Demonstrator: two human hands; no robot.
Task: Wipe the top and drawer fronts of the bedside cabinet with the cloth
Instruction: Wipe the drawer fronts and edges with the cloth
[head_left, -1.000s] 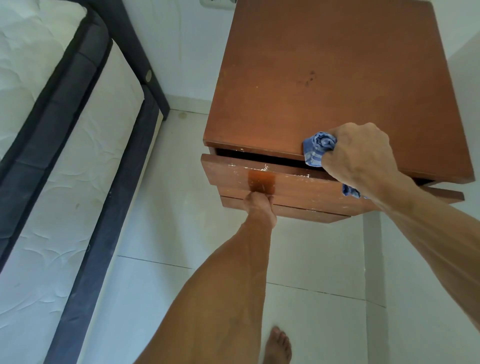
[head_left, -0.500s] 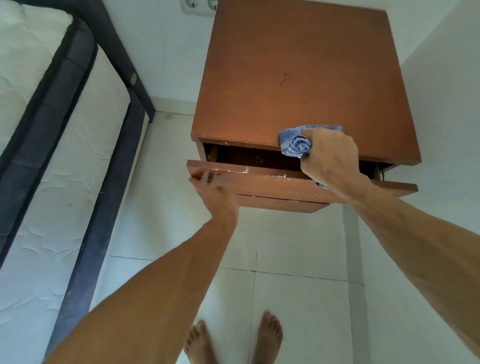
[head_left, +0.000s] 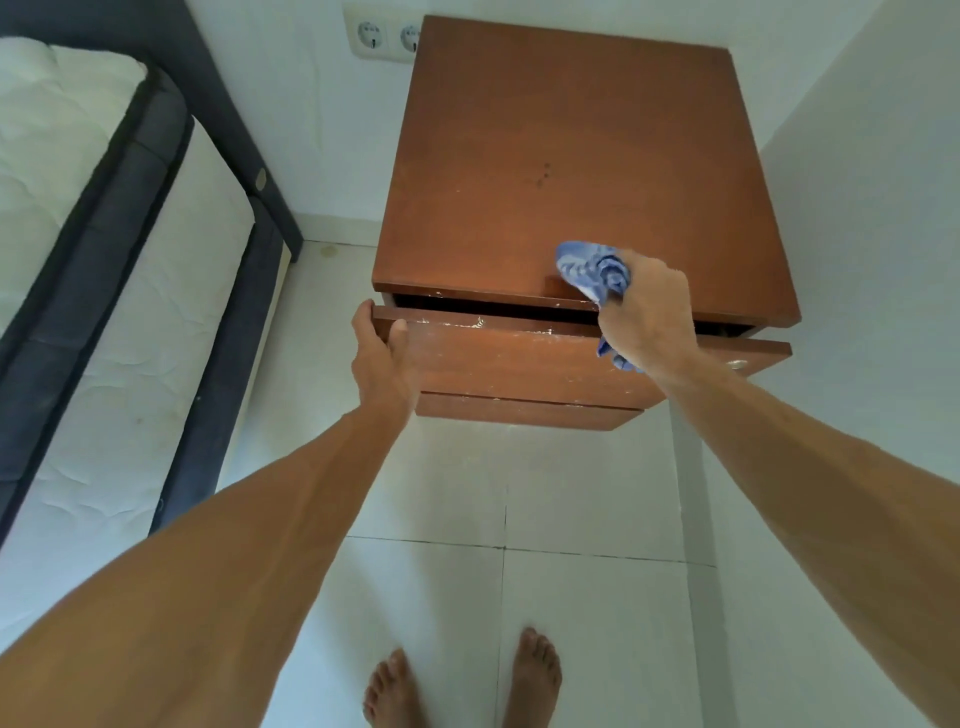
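cloth (head_left: 592, 270): soft, light, wads easily | right grip (head_left: 647, 317) clenches it at cabinet (head_left: 571, 171) front edge | left grip (head_left: 382, 358) clasps top drawer (head_left: 509, 364) corner

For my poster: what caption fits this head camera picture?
Left hand grips the top drawer; right hand holds a blue cloth at the front of the cabinet top.

Brown bedside cabinet (head_left: 571, 156) in white corner, top drawer (head_left: 519, 364) slightly open. Gripping drawer's left end with left hand (head_left: 382, 364); holding bunched blue cloth (head_left: 592, 270) in right hand (head_left: 649, 317) at front edge of cabinet top. Bare feet (head_left: 535, 670) on floor tiles (head_left: 571, 493), mattress (head_left: 78, 208) at left.
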